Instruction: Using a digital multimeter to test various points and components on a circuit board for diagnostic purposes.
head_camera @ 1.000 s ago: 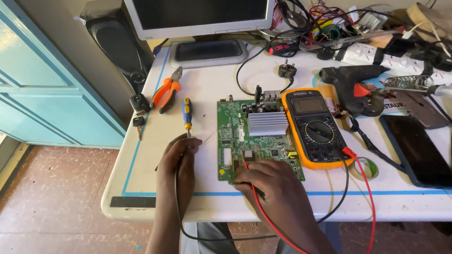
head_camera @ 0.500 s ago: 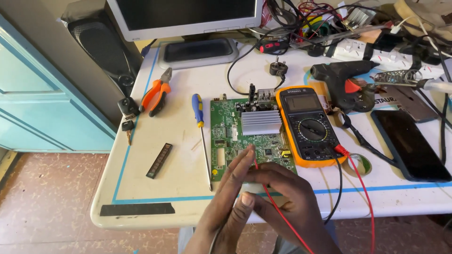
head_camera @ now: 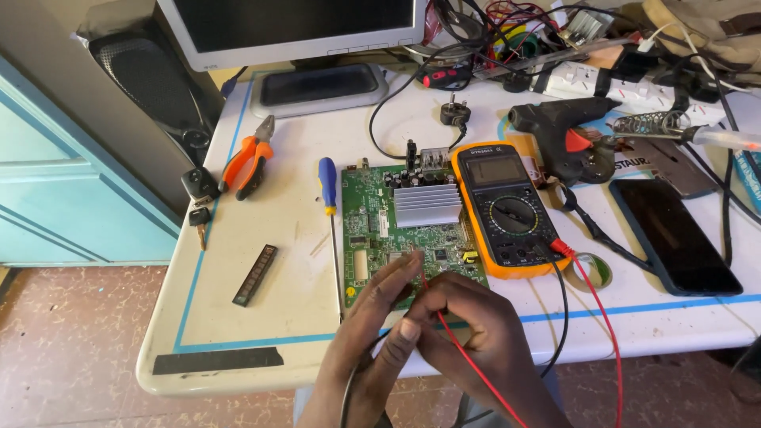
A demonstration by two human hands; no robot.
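Observation:
A green circuit board (head_camera: 388, 238) with a silver heat sink (head_camera: 428, 204) lies on the white table (head_camera: 261, 325). An orange multimeter (head_camera: 507, 210) lies against the board's right side. My hands meet at the board's front edge. My right hand (head_camera: 483, 337) pinches the red probe (head_camera: 428, 297), whose tip points at the board's lower middle. My left hand (head_camera: 369, 333) lies against the right one, its fingertips on the same probe, and a black lead (head_camera: 347, 396) runs out beneath it. Red and black leads (head_camera: 590, 301) hang from the meter over the table edge.
Left of the board lie a blue-and-yellow screwdriver (head_camera: 327, 182), orange pliers (head_camera: 250, 162), a black component strip (head_camera: 255, 274) and keys (head_camera: 198, 194). A black glue gun (head_camera: 563, 127), a dark phone (head_camera: 674, 234), a tape roll (head_camera: 596, 269) and tangled cables are on the right. A monitor (head_camera: 293, 24) stands behind.
My left hand left the spot beside the screwdriver and moved right to join my right hand at the board's front edge. The black strip it covered now shows.

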